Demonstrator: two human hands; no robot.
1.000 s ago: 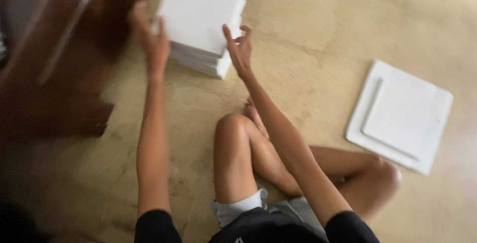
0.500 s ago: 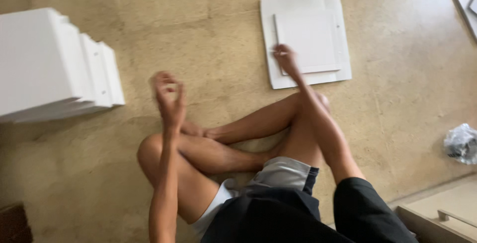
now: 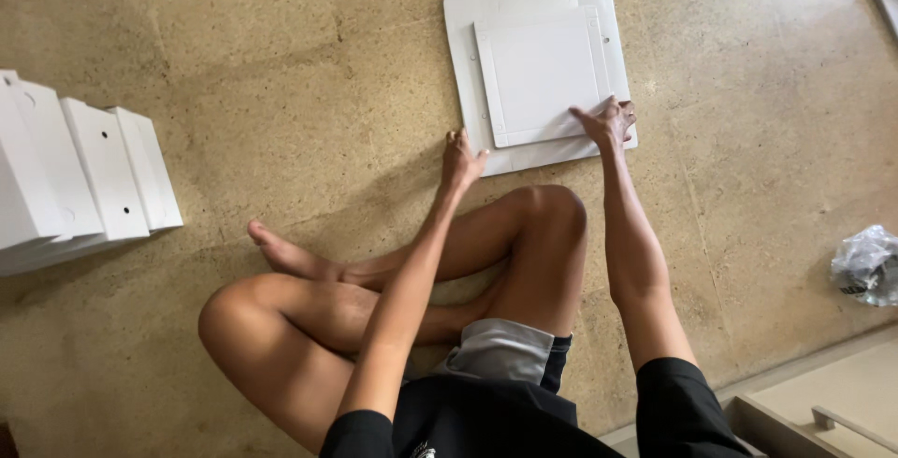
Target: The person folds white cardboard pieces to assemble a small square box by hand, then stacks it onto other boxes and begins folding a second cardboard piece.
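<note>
On a speckled stone floor (image 3: 281, 74), two flat white panels (image 3: 538, 74) are lying stacked before the seated person. The right hand (image 3: 608, 123) is pressing spread fingers on the smaller panel's corner; the left hand (image 3: 461, 160) is touching the larger panel's edge, gripping nothing. They look stiff, light, smooth; edges seem the likeliest hold.

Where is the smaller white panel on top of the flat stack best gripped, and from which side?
Grip the smaller white panel by its near edge, coming from the person's side. It lies flat on the larger panel, so only its thin edges offer purchase; the right hand already rests at its near right corner.
</note>
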